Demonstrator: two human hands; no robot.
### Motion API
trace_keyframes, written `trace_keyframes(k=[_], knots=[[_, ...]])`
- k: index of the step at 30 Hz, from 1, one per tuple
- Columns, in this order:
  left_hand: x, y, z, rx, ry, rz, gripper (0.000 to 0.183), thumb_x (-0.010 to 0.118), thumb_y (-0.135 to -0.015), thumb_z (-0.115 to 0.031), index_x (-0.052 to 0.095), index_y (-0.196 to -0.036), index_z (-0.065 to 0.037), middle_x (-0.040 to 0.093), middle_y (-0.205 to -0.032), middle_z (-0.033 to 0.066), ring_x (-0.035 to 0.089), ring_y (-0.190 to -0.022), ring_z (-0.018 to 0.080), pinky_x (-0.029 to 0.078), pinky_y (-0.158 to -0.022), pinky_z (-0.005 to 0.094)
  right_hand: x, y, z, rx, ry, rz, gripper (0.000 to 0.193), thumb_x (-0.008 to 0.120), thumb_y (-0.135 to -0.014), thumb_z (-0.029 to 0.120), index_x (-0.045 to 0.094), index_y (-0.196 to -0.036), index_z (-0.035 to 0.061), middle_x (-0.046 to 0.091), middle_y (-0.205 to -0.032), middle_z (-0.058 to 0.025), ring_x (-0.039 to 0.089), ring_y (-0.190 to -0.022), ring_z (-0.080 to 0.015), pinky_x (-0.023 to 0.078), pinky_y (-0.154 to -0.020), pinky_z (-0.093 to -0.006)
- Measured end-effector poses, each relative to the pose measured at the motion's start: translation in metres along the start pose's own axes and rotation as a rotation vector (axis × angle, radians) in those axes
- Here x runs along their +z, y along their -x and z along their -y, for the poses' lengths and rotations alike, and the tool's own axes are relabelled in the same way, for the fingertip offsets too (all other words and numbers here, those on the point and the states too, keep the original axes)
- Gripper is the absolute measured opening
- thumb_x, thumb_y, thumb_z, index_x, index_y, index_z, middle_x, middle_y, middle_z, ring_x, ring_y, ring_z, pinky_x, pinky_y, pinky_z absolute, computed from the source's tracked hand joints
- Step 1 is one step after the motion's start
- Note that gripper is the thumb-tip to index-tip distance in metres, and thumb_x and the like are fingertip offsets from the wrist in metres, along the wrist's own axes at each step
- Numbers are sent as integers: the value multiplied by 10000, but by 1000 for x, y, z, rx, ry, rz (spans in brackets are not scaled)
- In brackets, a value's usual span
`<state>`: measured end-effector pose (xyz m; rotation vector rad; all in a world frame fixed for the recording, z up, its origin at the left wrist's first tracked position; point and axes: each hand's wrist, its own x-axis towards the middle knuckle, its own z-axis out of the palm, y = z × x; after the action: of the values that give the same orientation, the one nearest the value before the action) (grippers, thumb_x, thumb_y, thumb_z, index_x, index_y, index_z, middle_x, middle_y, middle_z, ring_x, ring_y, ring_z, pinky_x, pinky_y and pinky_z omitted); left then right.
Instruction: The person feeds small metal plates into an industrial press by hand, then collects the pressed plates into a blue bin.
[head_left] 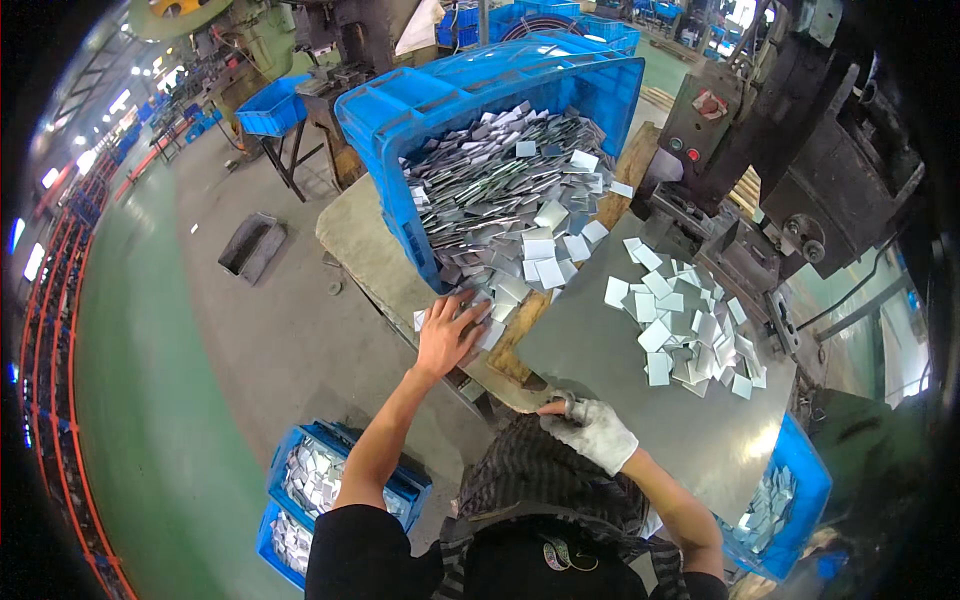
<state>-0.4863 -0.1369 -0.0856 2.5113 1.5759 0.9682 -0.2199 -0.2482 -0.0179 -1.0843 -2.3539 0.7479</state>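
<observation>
My bare left hand [449, 333] lies with its fingers spread on loose, flat square metal pieces [493, 332] at the mouth of a tipped blue crate [400, 215]. A dense heap of the same grey pieces [510, 180] fills the crate and spills out toward me. My right hand [592, 434], in a white glove with bare fingertips showing, is curled closed at the near edge of the metal sheet [570, 350]. A small grey thing shows at its fingertips, too unclear to name. A scattered pile of square pieces [690, 325] rests on the sheet to the right.
Beside the sheet on the right stands a dark press machine [740, 215]. Blue crates of pieces sit low at the left [285, 480] and right [810, 490]. A wooden strip [525, 335] borders the sheet. On the floor lies a grey tray [252, 247].
</observation>
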Motion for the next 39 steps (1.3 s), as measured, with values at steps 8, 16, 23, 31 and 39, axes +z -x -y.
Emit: trace_keyframes(k=[8, 16, 23, 31, 39], knots=[[-3, -8, -13, -170, -61, 20, 650, 673, -668, -365, 451, -1230, -124, 472, -1169, 92, 437, -1058, 287, 303, -943, 415, -26, -61, 9, -116, 5, -218, 182, 613, -712, 66, 612, -891, 94, 607, -962, -82, 594, -911, -268, 492, -726, -374], [-23, 12, -33, -341, -20, -222, 778, 692, -687, -321, 320, -1303, -23, 336, -1347, 157, 281, -1251, 358, 198, -1034, 483, -63, -104, -33, 215, 256, -422, 388, 627, -761, 249, 548, -1092, 61, 555, -1114, -171, 553, -984, -306, 469, -789, -360], [5, 3, -28, -307, -44, 72, 808, 664, -714, -367, 256, -1359, -101, 235, -1394, 192, 230, -1281, 360, 203, -1043, 461, -45, -170, -66, 402, 679, -25, 940, 561, -695, 619, 226, -1357, 41, 319, -1328, -251, 368, -1205, -367, 313, -999, -421], [-6, -18, -18, -117, -102, 115, 715, 636, -721, -387, 332, -1321, -144, 400, -1189, 186, 395, -1088, 356, 328, -920, 440, -1, -206, -62, 270, 738, -98, 702, 629, -719, 325, 351, -1295, 35, 362, -1305, -234, 439, -1121, -411, 423, -825, -542], [5, -45, -4, 48, -192, -40, 667, 681, -661, -407, 434, -1244, -197, 464, -1100, 75, 522, -944, 274, 465, -738, 391, -7, -220, -84, 113, 788, 81, 373, 416, -804, 113, 497, -1152, 3, 619, -891, -213, 641, -712, -276, 509, -596, -397]])
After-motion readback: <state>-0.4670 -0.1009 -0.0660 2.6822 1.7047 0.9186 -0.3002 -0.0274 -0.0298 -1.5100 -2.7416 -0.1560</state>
